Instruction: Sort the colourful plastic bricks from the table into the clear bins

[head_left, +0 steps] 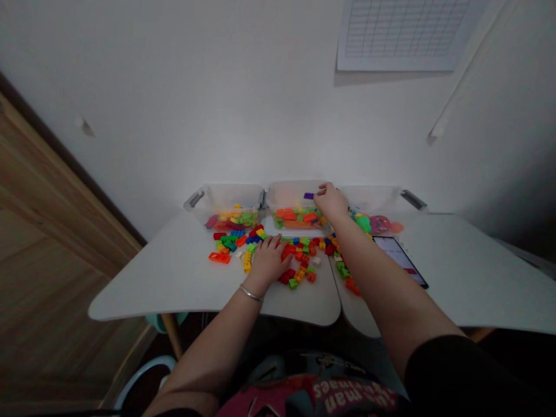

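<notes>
Above the middle clear plastic bin (290, 190), my right hand (330, 201) pinches a purple toy brick (308, 196) between its fingertips. Orange and green pieces lie inside that bin. My left hand (268, 259) rests on the pile of loose bricks on the table, fingers spread, with a silver bracelet on the wrist. Red bricks (290, 251) show beside its fingers, and a yellow brick (247, 262) lies to its left. Further left is an orange brick (219, 258). What lies under the left palm is hidden.
A left bin (234, 194) holds yellow, red and green pieces. Behind my right forearm, the right bin (373, 194) holds a pink piece and other colourful ones. A phone (402, 260) lies on the white table (165, 278), right of my forearm. A seam divides the tabletop.
</notes>
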Available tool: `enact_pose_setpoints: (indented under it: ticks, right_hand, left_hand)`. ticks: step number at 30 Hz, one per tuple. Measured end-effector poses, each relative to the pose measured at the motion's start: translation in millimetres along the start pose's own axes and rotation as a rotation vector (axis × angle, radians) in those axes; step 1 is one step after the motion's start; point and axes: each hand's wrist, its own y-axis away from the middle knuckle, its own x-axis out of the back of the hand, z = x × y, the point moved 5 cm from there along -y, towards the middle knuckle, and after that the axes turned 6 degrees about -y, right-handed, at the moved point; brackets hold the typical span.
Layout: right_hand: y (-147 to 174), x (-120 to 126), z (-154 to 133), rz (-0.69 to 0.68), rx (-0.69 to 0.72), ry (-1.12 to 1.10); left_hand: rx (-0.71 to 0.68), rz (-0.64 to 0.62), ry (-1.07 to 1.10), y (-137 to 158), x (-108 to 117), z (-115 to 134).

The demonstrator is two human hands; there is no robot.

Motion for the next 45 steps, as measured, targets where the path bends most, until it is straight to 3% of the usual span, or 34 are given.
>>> enact_pose_setpoints:
  ticks: [9,16,19,24,26,33,45]
  right_hand:
    - [8.2,2.8,6.6,0.071,0.183,-0.275]
    - [69.5,16.5,10.7,0.255,0.300,-0.414]
    - [97.0,10.1,14.5,0.158,0.319,-0.318]
    - [127.1,-8.7,16.8,-0.246,0.469,-0.012]
    - [134.7,-9.1,19.9,-0.316,0.481,0.090]
    - [148.5,-8.0,29.9,-0.347,0.411,0.256]
    - [156.0,-18.4,40.7,-0.366,0.385,0.301]
  left_hand:
    - [0.004,-0.008,0.002,1.2,2.2,1.1]
    - [0.006,-0.001,0.002,0.7,0.8,0.0]
    - [0.002,-0.002,-0.002,0.3,0.3,0.1]
    - [0.008,0.000,-0.006,0.8,0.8,0.7]
    - [0.006,0.003,-0.006,1.1,0.9,1.0]
    - [0.011,-0.001,-0.011,2.0,1.2,0.7]
    - [0.025,0.000,0.015,1.0,1.5,0.3]
